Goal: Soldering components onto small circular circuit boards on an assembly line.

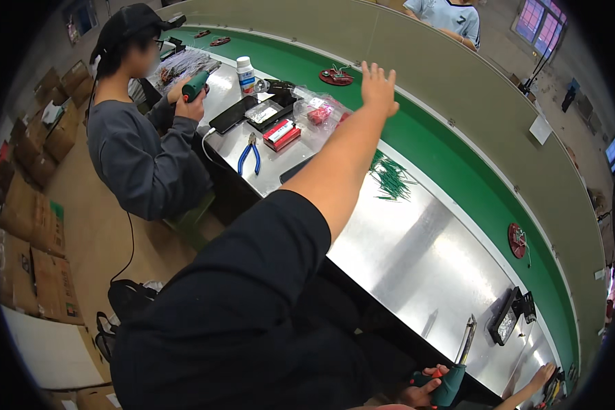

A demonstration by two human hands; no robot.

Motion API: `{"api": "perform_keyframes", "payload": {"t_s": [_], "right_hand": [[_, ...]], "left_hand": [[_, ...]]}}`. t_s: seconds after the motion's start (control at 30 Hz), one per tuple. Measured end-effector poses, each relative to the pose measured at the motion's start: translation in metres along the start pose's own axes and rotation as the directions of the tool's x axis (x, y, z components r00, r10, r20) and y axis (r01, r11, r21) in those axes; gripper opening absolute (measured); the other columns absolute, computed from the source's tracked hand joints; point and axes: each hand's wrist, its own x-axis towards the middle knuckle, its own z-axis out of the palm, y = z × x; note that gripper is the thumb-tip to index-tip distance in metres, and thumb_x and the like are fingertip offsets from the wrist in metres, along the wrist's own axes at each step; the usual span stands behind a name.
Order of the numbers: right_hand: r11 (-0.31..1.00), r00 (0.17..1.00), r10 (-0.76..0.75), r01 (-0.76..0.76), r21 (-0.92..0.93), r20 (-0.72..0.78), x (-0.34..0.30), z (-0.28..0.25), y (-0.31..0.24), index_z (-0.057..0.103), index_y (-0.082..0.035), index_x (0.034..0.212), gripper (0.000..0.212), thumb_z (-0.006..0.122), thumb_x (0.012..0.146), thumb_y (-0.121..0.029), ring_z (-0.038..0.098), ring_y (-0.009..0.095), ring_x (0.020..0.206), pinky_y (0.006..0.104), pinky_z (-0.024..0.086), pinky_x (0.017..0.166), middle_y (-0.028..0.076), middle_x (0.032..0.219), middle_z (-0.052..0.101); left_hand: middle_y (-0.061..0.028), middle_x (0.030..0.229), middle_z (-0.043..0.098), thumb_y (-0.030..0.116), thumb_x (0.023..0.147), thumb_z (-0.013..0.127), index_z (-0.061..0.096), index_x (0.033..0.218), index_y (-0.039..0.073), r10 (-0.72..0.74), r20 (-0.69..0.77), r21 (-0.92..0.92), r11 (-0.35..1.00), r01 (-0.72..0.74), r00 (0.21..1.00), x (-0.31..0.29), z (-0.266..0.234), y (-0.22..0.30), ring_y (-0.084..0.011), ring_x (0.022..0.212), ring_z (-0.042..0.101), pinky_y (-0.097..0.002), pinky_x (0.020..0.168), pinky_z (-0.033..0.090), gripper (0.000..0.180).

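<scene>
My left hand [378,90] is stretched far out over the green conveyor belt [430,137], fingers spread, holding nothing. Beside it on the belt lies a round dark red part [336,76] with thin white wires. At the lower edge my right hand [424,389] is wrapped round the handle of a green soldering gun [449,386], its metal tip pointing up over the bench. Beyond that tip a black lamp housing [504,321] rests on the metal bench [396,253]. Several green wire pieces [393,179] are strewn below my left forearm.
A co-worker [143,137] at the left holds another green tool [197,85]. Blue-handled cutters [250,156], a red-and-white box [281,135] and a white bottle [244,74] stand or lie near them. Another person's hand [543,376] reaches in at the lower right. Cartons [51,273] line the left.
</scene>
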Motion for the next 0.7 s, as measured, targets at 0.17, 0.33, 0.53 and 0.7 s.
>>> {"api": "perform_keyframes", "payload": {"t_s": [0.17, 0.33, 0.53, 0.7], "right_hand": [[0.994, 0.998, 0.011, -0.017, -0.105, -0.062, -0.005, 0.006, 0.001, 0.059, 0.004, 0.120, 0.044, 0.048, 0.111, -0.037, 0.056, 0.014, 0.077, 0.0252, 0.046, 0.070, 0.011, 0.104, 0.062], [0.999, 0.999, 0.040, -0.040, -0.017, 0.004, -0.025, -0.014, 0.021, 0.058, 0.005, 0.117, 0.052, 0.054, 0.107, -0.046, 0.055, 0.016, 0.077, 0.0271, 0.047, 0.070, 0.014, 0.109, 0.061], [0.993, 0.995, 0.096, -0.097, -0.072, -0.021, -0.031, -0.014, 0.004, 0.058, 0.005, 0.117, 0.053, 0.055, 0.106, -0.047, 0.056, 0.019, 0.080, 0.0342, 0.048, 0.082, 0.011, 0.088, 0.060], [0.993, 0.993, 0.111, -0.112, -0.025, -0.033, -0.029, -0.016, -0.001, 0.058, 0.005, 0.117, 0.052, 0.054, 0.106, -0.046, 0.058, 0.018, 0.079, 0.0325, 0.048, 0.080, 0.011, 0.091, 0.060]], "left_hand": [[-0.0124, 0.168, 0.036, 0.066, 0.095, 0.055, 0.020, 0.169, 0.018, -0.076, 0.136, 0.106, 0.992, 0.062, 0.988, 0.011, 0.014, -0.022, -0.0350, 0.160, 0.021, -0.0651, 0.126, -0.002, 0.095], [-0.0165, 0.166, 0.039, 0.070, 0.094, 0.056, 0.014, 0.169, 0.013, -0.069, 0.293, 0.004, 0.997, 0.071, 0.954, 0.017, 0.038, -0.032, -0.0373, 0.156, 0.029, -0.0641, 0.125, 0.008, 0.103], [-0.0175, 0.163, 0.041, 0.074, 0.093, 0.056, 0.013, 0.169, 0.012, -0.082, 0.425, -0.196, 0.964, 0.181, 0.901, 0.024, 0.072, -0.023, -0.0391, 0.146, 0.045, -0.0627, 0.114, 0.037, 0.107], [-0.0109, 0.169, 0.032, 0.083, 0.093, 0.039, 0.025, 0.166, 0.009, -0.019, 0.526, -0.271, 0.944, 0.189, 0.850, 0.034, 0.103, -0.006, -0.0309, 0.156, 0.032, -0.0551, 0.124, 0.028, 0.105]]}}
